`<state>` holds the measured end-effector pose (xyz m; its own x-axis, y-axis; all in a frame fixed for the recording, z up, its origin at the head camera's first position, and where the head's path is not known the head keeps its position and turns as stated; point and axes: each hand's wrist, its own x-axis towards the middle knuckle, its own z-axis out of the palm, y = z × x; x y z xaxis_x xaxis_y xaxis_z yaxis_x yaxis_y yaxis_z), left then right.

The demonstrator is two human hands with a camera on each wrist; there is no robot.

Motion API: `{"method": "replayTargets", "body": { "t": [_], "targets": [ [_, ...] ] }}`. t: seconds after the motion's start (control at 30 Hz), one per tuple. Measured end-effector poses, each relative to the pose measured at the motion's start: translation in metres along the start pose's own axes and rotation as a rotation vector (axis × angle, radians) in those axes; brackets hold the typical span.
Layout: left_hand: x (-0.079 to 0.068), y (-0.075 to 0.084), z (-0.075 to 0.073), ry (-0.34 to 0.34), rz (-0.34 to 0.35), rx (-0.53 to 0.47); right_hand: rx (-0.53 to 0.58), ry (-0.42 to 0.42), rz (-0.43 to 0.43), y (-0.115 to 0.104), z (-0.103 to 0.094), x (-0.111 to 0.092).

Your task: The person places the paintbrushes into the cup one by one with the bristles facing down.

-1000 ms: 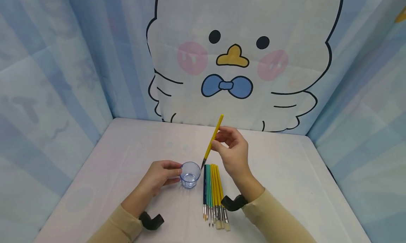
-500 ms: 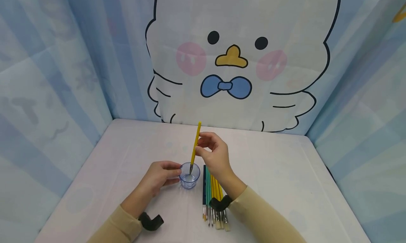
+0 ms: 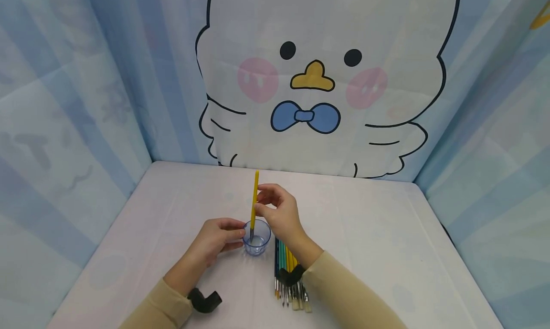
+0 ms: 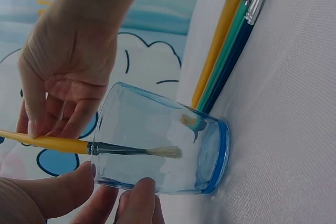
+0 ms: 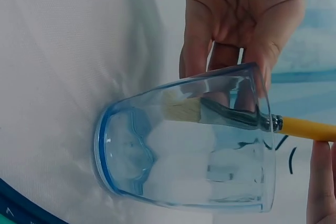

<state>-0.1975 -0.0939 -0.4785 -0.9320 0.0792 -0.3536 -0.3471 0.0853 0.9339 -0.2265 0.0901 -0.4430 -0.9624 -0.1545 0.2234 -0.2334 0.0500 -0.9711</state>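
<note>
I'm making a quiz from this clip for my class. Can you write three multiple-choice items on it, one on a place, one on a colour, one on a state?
1. Where are the bristles of the held brush?
A. Inside the cup
B. On the table beside the cup
C. Among the spare brushes

2. What colour is the held brush's handle?
A. Teal
B. Yellow
C. Dark blue

3. What is the left hand doing?
A. Lying flat on the table
B. Holding the cup
C. Picking up a spare brush

Answers:
1 A: both wrist views show the bristles inside the cup.
2 B: the handle pinched by the right hand is yellow.
3 B: its fingers grip the cup's side; the spare brushes lie apart on the table.
</note>
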Motion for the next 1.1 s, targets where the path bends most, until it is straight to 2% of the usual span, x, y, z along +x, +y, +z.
{"method": "replayTargets", "body": {
  "t": [0.37,0.63,1.1],
  "targets": [
    [0.0,0.0,-0.001,-0.002,0.0,-0.017,-0.05,-0.042,0.057,0.008,0.007,0.003],
    [0.0,0.0,-0.002,0.003,0.001,-0.003,-0.043,-0.035,0.094,0.012,0.012,0.004],
    [0.002,-0.002,-0.002,0.0,-0.001,-0.012,-0.08,-0.029,0.079,0.018,0.016,0.005]
  ]
}}
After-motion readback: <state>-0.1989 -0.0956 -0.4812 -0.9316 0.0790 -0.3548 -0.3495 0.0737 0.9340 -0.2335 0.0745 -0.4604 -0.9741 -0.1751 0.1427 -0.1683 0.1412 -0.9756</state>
